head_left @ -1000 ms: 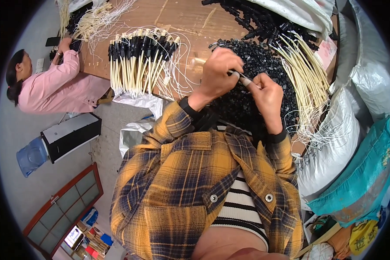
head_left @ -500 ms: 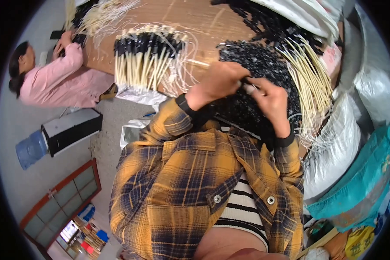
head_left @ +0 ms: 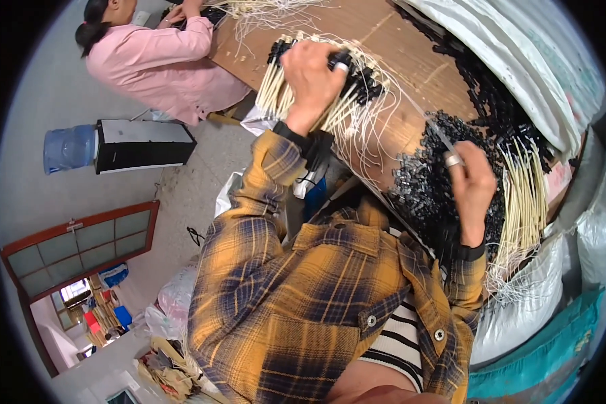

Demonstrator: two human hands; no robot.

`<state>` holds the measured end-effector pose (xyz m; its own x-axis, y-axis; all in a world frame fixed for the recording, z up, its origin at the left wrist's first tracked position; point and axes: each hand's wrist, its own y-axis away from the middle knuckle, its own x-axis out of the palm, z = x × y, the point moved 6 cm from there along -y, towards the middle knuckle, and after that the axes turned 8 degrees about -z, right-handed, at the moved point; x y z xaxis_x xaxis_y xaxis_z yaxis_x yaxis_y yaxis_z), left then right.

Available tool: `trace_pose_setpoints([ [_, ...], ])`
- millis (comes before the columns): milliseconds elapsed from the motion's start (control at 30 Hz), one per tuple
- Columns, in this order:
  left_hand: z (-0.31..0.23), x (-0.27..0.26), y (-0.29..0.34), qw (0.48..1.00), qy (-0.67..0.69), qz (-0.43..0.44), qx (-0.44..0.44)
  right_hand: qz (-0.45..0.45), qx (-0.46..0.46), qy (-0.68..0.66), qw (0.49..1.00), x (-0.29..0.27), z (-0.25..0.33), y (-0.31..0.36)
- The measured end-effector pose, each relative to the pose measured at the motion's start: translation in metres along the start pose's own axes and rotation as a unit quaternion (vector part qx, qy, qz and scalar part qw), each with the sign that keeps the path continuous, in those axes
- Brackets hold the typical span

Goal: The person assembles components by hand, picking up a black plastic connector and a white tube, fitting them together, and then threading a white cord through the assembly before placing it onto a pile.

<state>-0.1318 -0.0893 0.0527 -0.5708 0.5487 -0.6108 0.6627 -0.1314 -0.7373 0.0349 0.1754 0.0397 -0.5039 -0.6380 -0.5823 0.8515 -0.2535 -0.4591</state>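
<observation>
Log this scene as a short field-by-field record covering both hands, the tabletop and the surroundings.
Left hand: the bare left hand is at a row of slender cream rods with black ends; whether it grips one is unclear
Right hand: the bare right hand holds a thin, pale, blurred strip above a heap of small black pieces
Tabletop: brown wooden table
Right of heap: loose bundle of slender cream rods
Co-worker: person in a pink jacket, upper left
Floor, left: black-and-white water dispenser with blue bottle
</observation>
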Motion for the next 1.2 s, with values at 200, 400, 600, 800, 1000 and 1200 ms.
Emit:
trace_pose_setpoints([
  [200,-0.008,0.014,-0.004,0.999,-0.022,-0.018,0.020,0.095,0.075,-0.014,0.993,0.008,-0.026,0.024],
  [400,-0.157,0.125,0.024,0.883,0.372,0.251,0.142,-0.025,0.251,0.152,0.956,-0.078,-0.103,0.036],
  [600,-0.189,0.222,0.023,0.914,0.099,0.381,0.103,-0.063,0.251,0.325,0.910,-0.145,-0.147,0.061],
  [800,-0.168,0.217,0.025,0.894,0.063,0.439,0.065,0.046,0.306,0.314,0.897,-0.132,-0.160,0.070],
  [1000,-0.158,0.157,0.053,0.844,0.314,0.428,-0.078,-0.028,0.177,0.213,0.961,-0.128,-0.123,0.062],
  [1200,-0.155,0.131,0.073,0.752,0.477,0.432,-0.142,-0.020,0.114,0.076,0.990,-0.091,-0.072,0.045],
])
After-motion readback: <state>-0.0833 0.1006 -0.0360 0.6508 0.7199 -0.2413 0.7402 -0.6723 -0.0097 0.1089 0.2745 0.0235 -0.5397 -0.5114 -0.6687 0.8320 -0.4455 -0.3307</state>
